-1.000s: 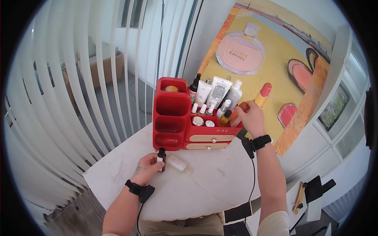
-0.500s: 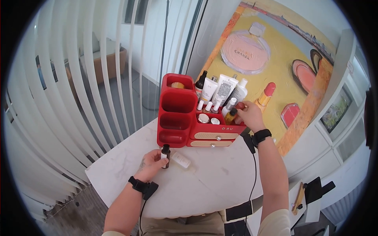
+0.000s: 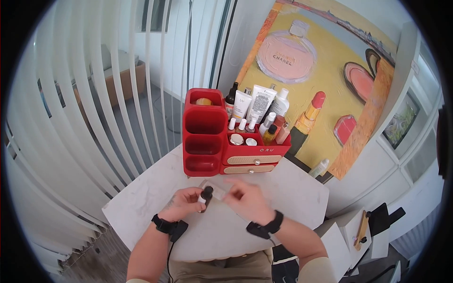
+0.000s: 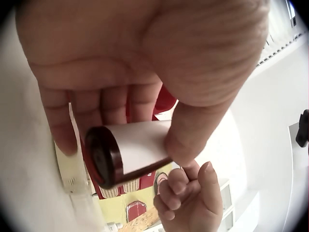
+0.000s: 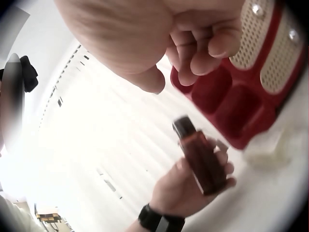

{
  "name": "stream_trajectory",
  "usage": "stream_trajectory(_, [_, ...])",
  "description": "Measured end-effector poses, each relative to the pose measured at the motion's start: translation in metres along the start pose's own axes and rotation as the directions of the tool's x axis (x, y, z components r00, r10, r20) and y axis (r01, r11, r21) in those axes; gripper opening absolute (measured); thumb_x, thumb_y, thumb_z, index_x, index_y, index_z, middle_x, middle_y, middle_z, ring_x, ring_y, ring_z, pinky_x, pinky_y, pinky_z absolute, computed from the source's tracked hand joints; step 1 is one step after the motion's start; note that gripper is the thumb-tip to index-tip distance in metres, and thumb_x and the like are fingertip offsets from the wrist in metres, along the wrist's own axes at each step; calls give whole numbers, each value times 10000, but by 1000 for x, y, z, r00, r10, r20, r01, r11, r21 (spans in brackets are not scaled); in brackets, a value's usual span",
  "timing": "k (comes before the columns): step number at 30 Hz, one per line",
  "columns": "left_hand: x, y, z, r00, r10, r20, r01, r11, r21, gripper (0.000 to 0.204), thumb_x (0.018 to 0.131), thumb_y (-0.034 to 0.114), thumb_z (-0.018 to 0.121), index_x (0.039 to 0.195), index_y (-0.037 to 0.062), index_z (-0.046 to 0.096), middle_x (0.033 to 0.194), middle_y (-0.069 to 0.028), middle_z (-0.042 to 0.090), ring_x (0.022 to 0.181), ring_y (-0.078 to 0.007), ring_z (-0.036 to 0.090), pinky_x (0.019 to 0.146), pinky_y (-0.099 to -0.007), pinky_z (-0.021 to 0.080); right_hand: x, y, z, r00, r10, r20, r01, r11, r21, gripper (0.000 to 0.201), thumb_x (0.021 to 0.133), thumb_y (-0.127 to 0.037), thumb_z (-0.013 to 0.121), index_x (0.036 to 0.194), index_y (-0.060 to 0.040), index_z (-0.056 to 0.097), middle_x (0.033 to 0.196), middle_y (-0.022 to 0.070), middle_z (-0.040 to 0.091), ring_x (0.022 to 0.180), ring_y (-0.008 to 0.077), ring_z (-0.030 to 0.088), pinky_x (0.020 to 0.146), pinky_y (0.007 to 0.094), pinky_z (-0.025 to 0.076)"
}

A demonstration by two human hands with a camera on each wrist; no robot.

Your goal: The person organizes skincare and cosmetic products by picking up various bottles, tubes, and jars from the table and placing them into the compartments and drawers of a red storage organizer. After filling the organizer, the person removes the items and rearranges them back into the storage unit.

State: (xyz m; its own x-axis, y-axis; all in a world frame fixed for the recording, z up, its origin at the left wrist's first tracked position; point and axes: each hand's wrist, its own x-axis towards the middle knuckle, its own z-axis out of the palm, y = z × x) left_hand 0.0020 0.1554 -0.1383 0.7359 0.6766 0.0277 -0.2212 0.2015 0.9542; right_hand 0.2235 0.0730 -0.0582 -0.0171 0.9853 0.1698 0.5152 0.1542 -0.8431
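In the head view my left hand [image 3: 180, 204] grips a small dark brown bottle [image 3: 204, 200] with a black cap and a white label. The left wrist view shows the thumb pressing on the label, with the bottle's round base toward the camera. Close to the right of the bottle is my right hand [image 3: 250, 202], blurred, its fingers loosely bent around nothing. In the right wrist view the capped end of the brown bottle [image 5: 203, 164] points up toward that hand. A clear bottle [image 4: 70, 169] lies on the table beside the left hand's fingers.
A red organizer [image 3: 225, 155] stands at the back of the white marble table [image 3: 155, 188], holding tubes, bottles and jars. Its left-hand bins [image 3: 204, 123] and two woven-front drawers [image 3: 250, 161] face me. Behind it leans a large painting [image 3: 316, 61]; vertical blinds [image 3: 89, 118] hang at left.
My right hand has let go of a reddish bottle in the organizer's right compartment and moved left and nearer, beside the brown bottle. My left hand keeps its hold, with the bottle tilted more.
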Motion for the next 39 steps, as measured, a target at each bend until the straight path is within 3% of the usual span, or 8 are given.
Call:
stream_trajectory(10, [-3, 2, 16, 989, -1, 148, -4, 999, 37, 444, 828, 24, 731, 1252, 19, 600, 1145, -26, 638, 1044, -112, 566, 910, -279, 470, -17, -2, 26, 985, -139, 106, 141, 990, -8, 307, 818, -186, 729, 1079, -61, 626, 778, 44, 651, 648, 147, 618, 628, 282, 508])
stream_trajectory(14, [-1, -16, 13, 985, 174, 8, -173, 984, -38, 421, 853, 13, 689, 1263, 18, 592, 1174, -32, 634, 1068, -102, 564, 916, -284, 468, -14, -17, -18, 958, -31, -284, -4, 993, -120, 298, 822, -138, 726, 1092, -73, 616, 787, 30, 634, 635, 70, 565, 590, 242, 487])
stream_trajectory(17, [5, -5, 8, 965, 213, -151, -213, 977, 15, 362, 893, 31, 630, 1253, 18, 593, 1163, -51, 653, 1051, -119, 596, 897, -291, 480, 17, 2, -78, 696, -235, -678, 187, 972, -146, 303, 846, -68, 695, 1126, -31, 587, 810, -1, 617, 676, 44, 542, 600, 217, 471])
stream_trajectory(18, [7, -3, 5, 965, 159, -209, -181, 979, -91, 335, 907, 49, 614, 1241, 22, 597, 1149, -62, 663, 1049, -134, 610, 884, -293, 487, 26, 5, -98, 680, -155, -716, 119, 988, -100, 284, 858, -60, 683, 1121, -16, 585, 813, 2, 614, 695, 48, 541, 601, 222, 470])
stream_trajectory(23, [10, -9, -4, 949, 71, -308, -165, 943, -290, 275, 936, 101, 593, 1200, 26, 610, 1085, -89, 686, 1016, -173, 641, 843, -301, 501, 62, 30, -144, 690, -164, -705, -14, 971, -240, 279, 863, -148, 691, 1095, -17, 607, 760, 22, 624, 637, 97, 566, 582, 257, 472])
stream_trajectory(30, [7, -9, -11, 940, 51, -336, -149, 950, -274, 269, 937, 120, 603, 1194, 40, 604, 1073, -79, 681, 1012, -194, 641, 830, -333, 500, 86, 42, -146, 810, -120, -573, -219, 846, -486, 326, 797, -291, 728, 915, 2, 649, 650, 94, 628, 597, 206, 620, 592, 329, 491])
stream_trajectory(37, [11, -11, -10, 946, 42, -321, -145, 941, -304, 289, 928, 129, 625, 1198, 28, 602, 1059, -74, 674, 974, -170, 642, 824, -302, 502, 86, 41, -141, 819, -85, -567, -230, 857, -461, 285, 796, -244, 732, 916, 4, 659, 651, 78, 628, 599, 169, 615, 598, 312, 495])
stream_trajectory(39, [9, -12, -9, 943, 18, -333, -125, 946, -301, 290, 927, 132, 627, 1197, 27, 601, 1060, -74, 673, 972, -168, 642, 826, -302, 500, 85, 58, -141, 775, -175, -607, -70, 931, -358, 278, 794, -190, 740, 957, 19, 659, 635, 60, 620, 604, 124, 601, 602, 294, 494])
